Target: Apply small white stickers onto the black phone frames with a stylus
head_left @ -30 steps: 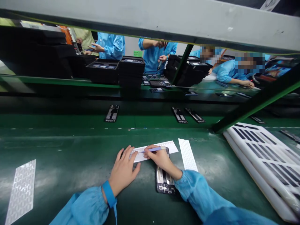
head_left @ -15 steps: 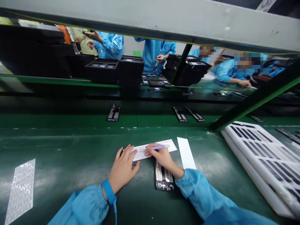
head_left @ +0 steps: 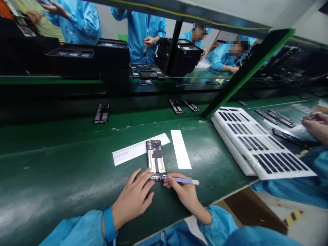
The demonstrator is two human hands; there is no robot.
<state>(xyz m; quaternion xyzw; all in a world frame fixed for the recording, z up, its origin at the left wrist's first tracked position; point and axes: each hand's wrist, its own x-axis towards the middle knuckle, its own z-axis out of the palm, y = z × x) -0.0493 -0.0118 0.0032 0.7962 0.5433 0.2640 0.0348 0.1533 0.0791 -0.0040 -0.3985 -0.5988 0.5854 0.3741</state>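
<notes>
An opened phone body (head_left: 155, 155), with its inner frame and boards exposed, lies in front of me on the green bench. My left hand (head_left: 132, 201) has its fingers spread, fingertips touching the phone's near left corner. Pinched in my right hand (head_left: 185, 194) are slim lilac tweezers (head_left: 180, 180) with a pale rear end. Their tip points left at the phone's near edge; whatever it may hold is too small to see. A white label sheet (head_left: 128, 153) with rows of small marks lies partly under the phone's far end. Beside it on the right is a plain white strip (head_left: 180, 150).
White padded sheets with black strips (head_left: 256, 143) are stacked on the right, near another person's hands (head_left: 316, 124). More phone bodies (head_left: 101, 113) lie along the far ledge. A slanted green post (head_left: 246, 75) rises behind. Co-workers and black trays (head_left: 69, 56) stand beyond.
My view has turned right. My right hand has brought the tweezers from the label sheet to the phone's near end. The phone now overlaps the sheet, and my left hand has moved from sheet to phone.
</notes>
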